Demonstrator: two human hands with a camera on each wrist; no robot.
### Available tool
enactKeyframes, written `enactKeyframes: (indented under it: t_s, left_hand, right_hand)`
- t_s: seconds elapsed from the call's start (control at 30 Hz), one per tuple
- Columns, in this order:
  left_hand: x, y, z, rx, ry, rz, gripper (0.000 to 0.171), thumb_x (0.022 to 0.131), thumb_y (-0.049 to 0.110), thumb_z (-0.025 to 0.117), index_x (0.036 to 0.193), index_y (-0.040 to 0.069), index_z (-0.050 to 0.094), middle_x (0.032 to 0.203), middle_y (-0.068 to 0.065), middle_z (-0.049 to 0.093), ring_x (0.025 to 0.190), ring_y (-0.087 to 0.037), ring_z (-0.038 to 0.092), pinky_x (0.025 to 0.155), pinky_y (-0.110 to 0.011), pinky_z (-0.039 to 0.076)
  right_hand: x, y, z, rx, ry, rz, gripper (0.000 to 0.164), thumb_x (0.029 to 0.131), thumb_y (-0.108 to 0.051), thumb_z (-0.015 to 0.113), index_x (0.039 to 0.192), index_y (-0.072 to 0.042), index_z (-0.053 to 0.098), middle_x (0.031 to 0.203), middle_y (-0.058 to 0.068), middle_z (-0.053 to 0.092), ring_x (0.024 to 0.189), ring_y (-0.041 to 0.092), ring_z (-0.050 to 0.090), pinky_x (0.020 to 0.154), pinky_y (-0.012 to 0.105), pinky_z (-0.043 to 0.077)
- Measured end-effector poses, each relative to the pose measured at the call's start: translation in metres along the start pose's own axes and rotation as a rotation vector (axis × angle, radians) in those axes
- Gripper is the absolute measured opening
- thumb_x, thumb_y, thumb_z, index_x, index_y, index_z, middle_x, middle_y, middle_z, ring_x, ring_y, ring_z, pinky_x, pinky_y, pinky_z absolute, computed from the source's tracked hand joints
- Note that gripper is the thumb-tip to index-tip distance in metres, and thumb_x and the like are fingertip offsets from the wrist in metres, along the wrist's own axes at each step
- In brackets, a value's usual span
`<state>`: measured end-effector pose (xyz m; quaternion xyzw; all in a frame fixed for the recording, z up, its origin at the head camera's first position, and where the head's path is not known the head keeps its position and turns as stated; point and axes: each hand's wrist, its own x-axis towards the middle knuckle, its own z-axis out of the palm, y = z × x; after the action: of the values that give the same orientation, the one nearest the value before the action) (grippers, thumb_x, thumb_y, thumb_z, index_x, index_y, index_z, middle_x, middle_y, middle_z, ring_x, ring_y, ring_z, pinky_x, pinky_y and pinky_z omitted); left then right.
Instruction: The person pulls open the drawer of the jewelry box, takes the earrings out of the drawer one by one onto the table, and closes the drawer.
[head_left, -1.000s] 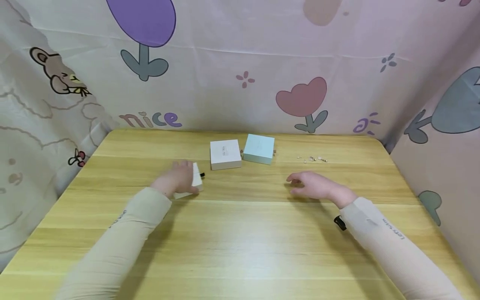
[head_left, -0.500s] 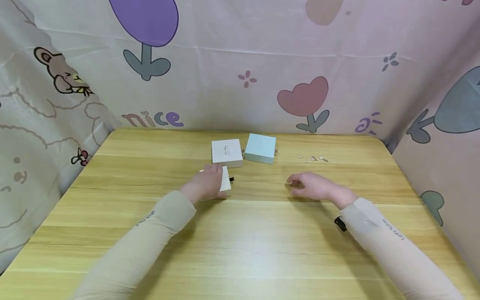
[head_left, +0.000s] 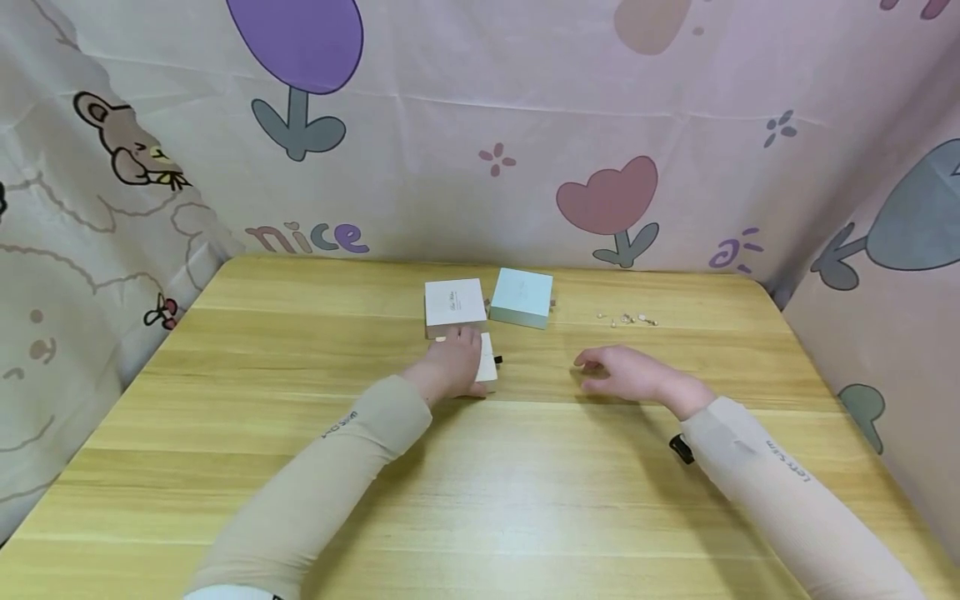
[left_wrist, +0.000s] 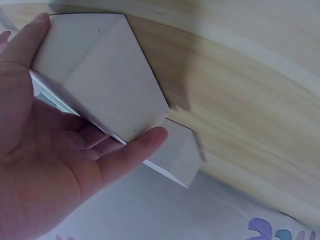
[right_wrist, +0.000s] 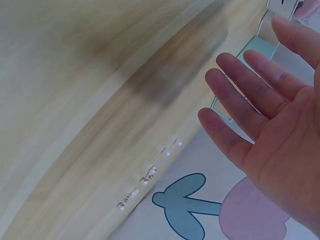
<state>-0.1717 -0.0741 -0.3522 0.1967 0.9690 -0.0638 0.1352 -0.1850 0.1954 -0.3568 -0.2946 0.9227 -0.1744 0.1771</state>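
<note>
My left hand [head_left: 448, 365] grips a small white box [head_left: 487, 357] by its opposite sides, and a black tab [head_left: 498, 360] sticks out of the box's right end. In the left wrist view, thumb and fingers span the white box [left_wrist: 102, 75], whose plain side faces the camera. My right hand [head_left: 622, 372] is held over the right part of the table with nothing in it. Its fingers [right_wrist: 235, 105] are apart and loosely extended in the right wrist view. Several small shiny jewelry pieces [head_left: 627, 319] lie on the table beyond it.
Directly behind the held box stands a larger white box [head_left: 455, 304] with dark lettering. A light blue box [head_left: 522, 296] is close to its right, a small tab on its side. A patterned cloth [head_left: 450, 192] hangs behind the wooden table [head_left: 510, 492].
My left hand has moved right along the table with the small white box, bringing it in front of the larger white box. The right hand has stayed where it was.
</note>
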Motion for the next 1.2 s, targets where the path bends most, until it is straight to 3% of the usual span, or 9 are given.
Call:
enactKeyframes:
  t_s: [0.33,0.5,0.67,0.9,1.03,1.2]
  left_hand:
    - [0.018,0.026,-0.005,0.021,0.009,0.022,0.096,0.082,0.055,0.061,0.145,-0.006,0.022,0.144,-0.019,0.035,0.128,-0.032,0.038,0.095,-0.047,0.048]
    - [0.022,0.032,0.001,0.028,0.046,0.036,0.095,0.085,0.057,0.056,0.148,-0.002,0.017,0.148,-0.016,0.032,0.133,-0.031,0.035,0.101,-0.049,0.043]
    - [0.021,0.027,0.010,-0.009,0.081,0.093,0.094,0.088,0.059,0.049,0.149,0.000,0.011,0.153,-0.021,0.020,0.140,-0.037,0.023,0.107,-0.053,0.034]
    - [0.011,0.002,0.020,-0.030,0.105,0.186,0.093,0.090,0.058,0.046,0.149,-0.003,0.008,0.156,-0.024,0.005,0.144,-0.038,0.008,0.116,-0.049,0.017]
    - [0.009,-0.004,0.023,-0.013,0.094,0.218,0.086,0.094,0.052,0.043,0.148,-0.005,0.007,0.155,-0.027,0.004,0.144,-0.039,0.005,0.117,-0.045,0.016]
    - [0.012,0.002,0.019,0.032,0.089,0.226,0.081,0.096,0.049,0.040,0.148,-0.005,0.008,0.154,-0.027,0.006,0.144,-0.039,0.007,0.117,-0.044,0.019]
  right_hand:
    - [-0.004,0.002,-0.001,-0.009,0.006,0.009,0.042,0.088,-0.021,0.061,0.121,0.004,0.056,0.118,0.021,0.063,0.111,0.034,0.059,0.099,0.047,0.044]
    - [-0.006,0.001,-0.003,-0.012,0.004,0.018,0.042,0.089,-0.021,0.061,0.122,0.004,0.056,0.119,0.021,0.062,0.111,0.034,0.058,0.099,0.048,0.044]
    - [-0.009,0.004,-0.005,-0.015,0.000,0.030,0.042,0.088,-0.021,0.061,0.122,0.004,0.056,0.118,0.021,0.063,0.111,0.034,0.058,0.099,0.048,0.043]
    - [-0.009,0.009,-0.003,-0.015,0.011,0.017,0.041,0.088,-0.020,0.062,0.121,0.004,0.057,0.116,0.020,0.064,0.109,0.034,0.060,0.098,0.047,0.044]
    - [-0.008,0.009,-0.002,-0.021,0.013,0.008,0.041,0.088,-0.020,0.062,0.121,0.004,0.057,0.116,0.020,0.064,0.109,0.034,0.060,0.098,0.047,0.045]
    - [-0.007,0.006,-0.001,-0.021,0.032,0.030,0.041,0.088,-0.021,0.062,0.120,0.003,0.057,0.114,0.019,0.065,0.107,0.033,0.061,0.097,0.047,0.046]
